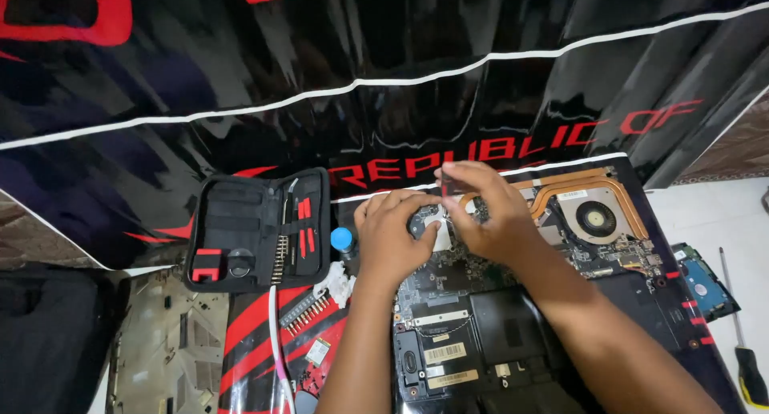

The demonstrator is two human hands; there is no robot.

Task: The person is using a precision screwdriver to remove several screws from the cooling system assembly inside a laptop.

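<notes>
Laptop board (pixel 513 302) lies open — both hands (pixel 392 238) pinch its small silver part (pixel 443 231), each grip clenched.

An open black tool case (pixel 258 230) lies left, a blue-capped bottle (pixel 342 239) just beside it. At right, a bare hard drive (pixel 705 281) and a yellow-handled screwdriver (pixel 745 346).

Glossy black-and-red plastic sheet (pixel 320 54), coppery metal heat pipes (pixel 577 182) — matt fabric tool case (pixel 256 230), dull laptop board (pixel 481 302)

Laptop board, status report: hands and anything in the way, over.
Left hand and right hand both on the opened laptop, fingers over the metal plate. Nothing blocking.
</notes>
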